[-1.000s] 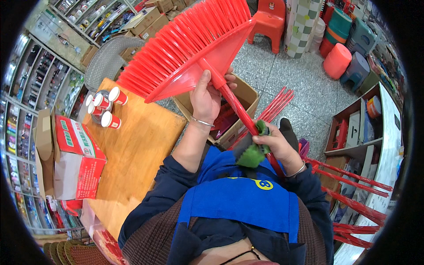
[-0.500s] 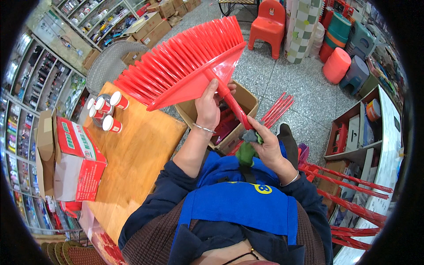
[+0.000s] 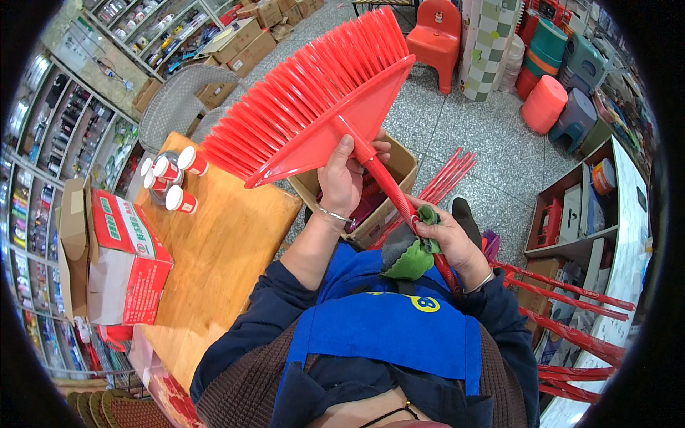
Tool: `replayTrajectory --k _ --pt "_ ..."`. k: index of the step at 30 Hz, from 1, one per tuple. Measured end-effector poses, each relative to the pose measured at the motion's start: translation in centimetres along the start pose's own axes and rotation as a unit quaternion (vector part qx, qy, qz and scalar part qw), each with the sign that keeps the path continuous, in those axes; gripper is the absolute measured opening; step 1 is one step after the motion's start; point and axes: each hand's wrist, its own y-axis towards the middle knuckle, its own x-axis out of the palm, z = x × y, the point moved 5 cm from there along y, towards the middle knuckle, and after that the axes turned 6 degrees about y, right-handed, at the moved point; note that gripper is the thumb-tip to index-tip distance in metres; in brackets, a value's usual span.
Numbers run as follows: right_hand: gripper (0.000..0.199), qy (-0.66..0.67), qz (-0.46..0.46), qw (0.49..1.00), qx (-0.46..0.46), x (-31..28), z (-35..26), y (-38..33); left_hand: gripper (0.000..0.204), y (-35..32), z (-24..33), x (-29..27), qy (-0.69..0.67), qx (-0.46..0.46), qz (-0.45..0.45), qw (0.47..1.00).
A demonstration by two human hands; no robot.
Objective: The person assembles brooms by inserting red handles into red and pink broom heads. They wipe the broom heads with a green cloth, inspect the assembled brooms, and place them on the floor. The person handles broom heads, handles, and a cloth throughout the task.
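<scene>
Carton: red and white, flaps open, at the desk's left edge.
Paper cups: red and white, grouped, some on a round tray-like piece; a low leftward swing of the bristles could topple them.
Desk: wooden, bare in the middle.
Broom: red plastic, held above the floor, tilted, bristles up and left, handle running down and right to the body.
Left hand: closed about the broom's neck, thumb on the near side, fingers curling behind; should this grip slacken, the wide head could roll or dip.
Cardboard box: open, below the broom, holding dark red items; a dropped head could land there.
Cloth: grey and green, bunched at the handle, one flap loose; it could slip or snag if pinched unevenly.
Right hand: closed, pressing cloth to the handle; hidden fingertips, exact wrap cannot be told.
Red poles: wrapped, at far right; a backward elbow might knock them.
</scene>
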Motion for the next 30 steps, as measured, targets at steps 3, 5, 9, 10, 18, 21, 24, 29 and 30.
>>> replayTrajectory --k 3,5,9,10,18,21,24,29,30 --pt "0.056 -0.096 0.021 0.993 -0.059 0.2 -0.3 0.1 0.037 0.4 0.0 0.0 -0.002 0.004 0.013 1.0" --pt "0.057 -0.283 0.049 0.939 -0.187 0.9 -1.0 0.0 0.036 0.8 0.0 -0.3 0.015 0.007 0.036 0.999" --pt "0.069 -0.56 0.148 0.753 -0.313 2.1 -0.5 -0.6 0.033 1.5 0.2 -1.1 0.04 0.017 0.085 0.995" --pt "0.071 -0.578 0.166 0.732 -0.321 2.1 -0.2 -0.7 0.032 1.7 0.3 -1.4 0.04 0.013 0.102 0.994" --pt "0.069 -0.541 0.163 0.766 -0.307 1.1 0.6 -0.6 0.033 1.9 1.6 -1.6 0.059 0.049 0.085 0.993" --pt "0.06 -0.375 0.081 0.884 -0.268 0.8 0.2 0.0 0.034 1.9 1.7 -1.5 0.048 0.046 0.07 0.995" --pt "0.053 -0.222 0.045 0.968 -0.111 0.0 0.3 0.0 0.035 1.5 1.5 -1.5 0.031 0.041 0.063 0.997" --pt "0.049 -0.075 0.013 0.997 -0.016 -0.5 0.3 -0.4 0.036 0.7 1.1 -1.2 0.019 0.044 0.045 0.998" --pt "0.048 -0.062 0.009 0.998 -0.014 -0.6 0.5 -0.4 0.037 0.6 1.1 -1.1 0.019 0.049 0.036 0.998"
